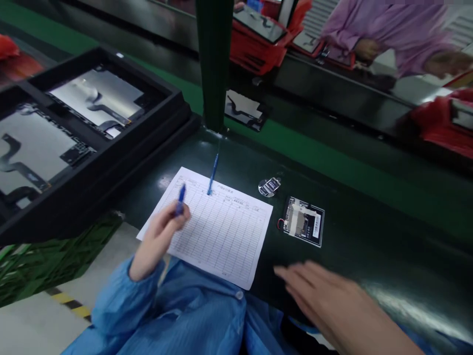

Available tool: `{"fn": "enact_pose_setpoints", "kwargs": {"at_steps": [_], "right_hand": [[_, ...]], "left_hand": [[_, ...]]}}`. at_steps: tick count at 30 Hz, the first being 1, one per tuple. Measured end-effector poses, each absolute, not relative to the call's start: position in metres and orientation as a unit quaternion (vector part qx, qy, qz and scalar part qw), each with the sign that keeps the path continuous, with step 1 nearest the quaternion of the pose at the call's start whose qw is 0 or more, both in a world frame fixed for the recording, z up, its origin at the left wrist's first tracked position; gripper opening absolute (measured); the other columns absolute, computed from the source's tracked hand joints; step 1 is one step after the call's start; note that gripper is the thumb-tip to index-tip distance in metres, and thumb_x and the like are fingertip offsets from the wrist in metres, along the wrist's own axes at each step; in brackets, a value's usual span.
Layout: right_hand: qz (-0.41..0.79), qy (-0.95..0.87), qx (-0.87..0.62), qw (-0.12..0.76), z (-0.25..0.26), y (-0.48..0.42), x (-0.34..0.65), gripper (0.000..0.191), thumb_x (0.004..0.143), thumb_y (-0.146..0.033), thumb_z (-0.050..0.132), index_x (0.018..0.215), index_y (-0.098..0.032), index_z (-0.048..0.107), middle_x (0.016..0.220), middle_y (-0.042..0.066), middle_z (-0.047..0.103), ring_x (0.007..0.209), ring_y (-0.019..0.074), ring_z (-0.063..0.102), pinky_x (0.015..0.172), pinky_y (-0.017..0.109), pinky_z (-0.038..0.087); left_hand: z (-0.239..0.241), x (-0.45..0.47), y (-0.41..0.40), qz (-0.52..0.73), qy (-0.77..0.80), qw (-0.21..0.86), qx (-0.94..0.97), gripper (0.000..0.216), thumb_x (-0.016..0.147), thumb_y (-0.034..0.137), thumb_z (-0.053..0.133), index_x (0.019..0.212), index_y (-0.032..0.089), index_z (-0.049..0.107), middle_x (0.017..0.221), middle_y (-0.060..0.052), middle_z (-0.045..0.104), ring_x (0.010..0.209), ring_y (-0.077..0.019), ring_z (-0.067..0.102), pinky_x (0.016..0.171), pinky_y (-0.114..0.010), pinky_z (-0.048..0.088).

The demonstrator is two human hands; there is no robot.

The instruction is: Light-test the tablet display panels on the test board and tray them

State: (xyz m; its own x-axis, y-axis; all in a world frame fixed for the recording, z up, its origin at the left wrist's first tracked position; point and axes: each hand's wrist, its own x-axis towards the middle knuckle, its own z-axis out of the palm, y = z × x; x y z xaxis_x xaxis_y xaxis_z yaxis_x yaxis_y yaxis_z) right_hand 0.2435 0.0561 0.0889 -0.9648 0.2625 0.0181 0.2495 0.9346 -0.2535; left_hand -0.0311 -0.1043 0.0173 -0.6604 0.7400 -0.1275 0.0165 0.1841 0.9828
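My left hand (166,231) is closed around a short length of blue pen (181,199), which points up between thumb and fingers over the left side of a printed form. The form (221,236) is a white sheet ruled into a table, lying at the front edge of the dark green bench. A second blue pen (213,173) rests across the form's top edge. My right hand (318,291) is stretched out flat at the lower right, slightly blurred and holding nothing. Beyond its fingertips lies a small electronic module (303,222) with tan tape and a red wire.
A small round-based part (269,186) lies right of the form. A black tray (148,128) with tablet screen assemblies (98,96) stands at left. A green post (213,64) rises behind the form, beside another panel (244,108). Across the line, a person in pink (388,29) works near red-wrapped holders (254,47).
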Motion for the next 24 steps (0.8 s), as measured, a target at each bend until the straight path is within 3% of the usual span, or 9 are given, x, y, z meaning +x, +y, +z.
{"fn": "enact_pose_setpoints", "kwargs": {"at_steps": [2, 4, 8, 11, 15, 18, 20, 24], "right_hand": [[0.059, -0.996, -0.067, -0.021, 0.093, 0.072, 0.193, 0.033, 0.09, -0.012, 0.046, 0.111, -0.027, 0.067, 0.094, 0.01, 0.07, 0.08, 0.0246, 0.061, 0.057, 0.039, 0.046], [0.045, -0.996, -0.035, -0.063, 0.083, 0.091, 0.133, 0.026, 0.092, -0.009, 0.048, 0.104, -0.02, 0.067, 0.097, 0.009, 0.07, 0.084, 0.023, 0.061, 0.06, 0.035, 0.045], [0.032, -0.998, -0.03, -0.043, 0.033, 0.124, 0.039, 0.039, 0.095, -0.004, 0.042, 0.129, -0.019, 0.057, 0.135, 0.009, 0.058, 0.109, 0.0232, 0.056, 0.07, 0.032, 0.046], [0.047, -0.998, 0.024, -0.038, 0.004, 0.135, 0.011, 0.035, 0.101, -0.013, 0.039, 0.13, -0.022, 0.056, 0.146, 0.008, 0.05, 0.117, 0.0219, 0.051, 0.077, 0.031, 0.046], [0.067, -0.995, 0.075, -0.021, 0.001, 0.134, 0.005, 0.027, 0.103, -0.02, 0.037, 0.114, -0.018, 0.061, 0.132, 0.008, 0.06, 0.12, 0.0227, 0.049, 0.093, 0.035, 0.042], [0.128, -0.99, 0.049, 0.031, 0.024, 0.127, 0.013, 0.021, 0.102, -0.021, 0.04, 0.107, -0.015, 0.06, 0.115, 0.01, 0.065, 0.112, 0.0222, 0.053, 0.101, 0.037, 0.039], [0.21, -0.974, 0.004, 0.083, 0.048, 0.119, 0.028, 0.019, 0.102, -0.021, 0.04, 0.109, -0.015, 0.057, 0.105, 0.009, 0.064, 0.098, 0.0197, 0.057, 0.095, 0.036, 0.043], [0.395, -0.9, -0.097, 0.156, 0.093, 0.101, 0.076, 0.028, 0.102, -0.027, 0.04, 0.127, -0.024, 0.051, 0.102, 0.004, 0.063, 0.084, 0.0172, 0.058, 0.077, 0.032, 0.045]], "left_hand": [[0.014, -0.067, -0.105, 0.435, 0.839, 0.167, 0.281, 0.014, 0.088, 0.036, 0.055, 0.088, 0.022, 0.059, 0.077, -0.001, 0.054, 0.071, -0.019, 0.05, 0.067, -0.031, 0.036], [0.007, -0.097, -0.1, 0.302, 0.908, 0.078, 0.281, 0.025, 0.088, 0.043, 0.054, 0.099, 0.022, 0.061, 0.087, -0.004, 0.06, 0.079, -0.0239, 0.058, 0.07, -0.033, 0.04], [-0.012, -0.123, -0.085, 0.17, 0.933, 0.089, 0.306, 0.051, 0.081, 0.061, 0.06, 0.111, 0.019, 0.061, 0.119, -0.013, 0.057, 0.096, -0.034, 0.063, 0.075, -0.04, 0.049], [-0.019, -0.125, -0.081, 0.145, 0.928, 0.117, 0.323, 0.053, 0.077, 0.061, 0.066, 0.11, 0.019, 0.06, 0.119, -0.013, 0.056, 0.094, -0.0353, 0.065, 0.075, -0.042, 0.052], [-0.023, -0.132, -0.085, 0.162, 0.915, 0.127, 0.348, 0.049, 0.076, 0.058, 0.066, 0.102, 0.017, 0.064, 0.113, -0.013, 0.061, 0.097, -0.0367, 0.065, 0.075, -0.043, 0.052], [-0.024, -0.142, -0.089, 0.233, 0.903, 0.159, 0.325, 0.048, 0.075, 0.058, 0.067, 0.097, 0.016, 0.067, 0.097, -0.011, 0.068, 0.092, -0.037, 0.066, 0.075, -0.042, 0.052], [-0.02, -0.147, -0.093, 0.337, 0.869, 0.225, 0.283, 0.048, 0.074, 0.059, 0.07, 0.096, 0.017, 0.069, 0.09, -0.009, 0.071, 0.088, -0.035, 0.068, 0.072, -0.04, 0.053], [0.001, -0.145, -0.101, 0.515, 0.777, 0.306, 0.191, 0.048, 0.068, 0.056, 0.081, 0.095, 0.017, 0.071, 0.097, -0.009, 0.074, 0.091, -0.0319, 0.069, 0.071, -0.036, 0.057]]}}
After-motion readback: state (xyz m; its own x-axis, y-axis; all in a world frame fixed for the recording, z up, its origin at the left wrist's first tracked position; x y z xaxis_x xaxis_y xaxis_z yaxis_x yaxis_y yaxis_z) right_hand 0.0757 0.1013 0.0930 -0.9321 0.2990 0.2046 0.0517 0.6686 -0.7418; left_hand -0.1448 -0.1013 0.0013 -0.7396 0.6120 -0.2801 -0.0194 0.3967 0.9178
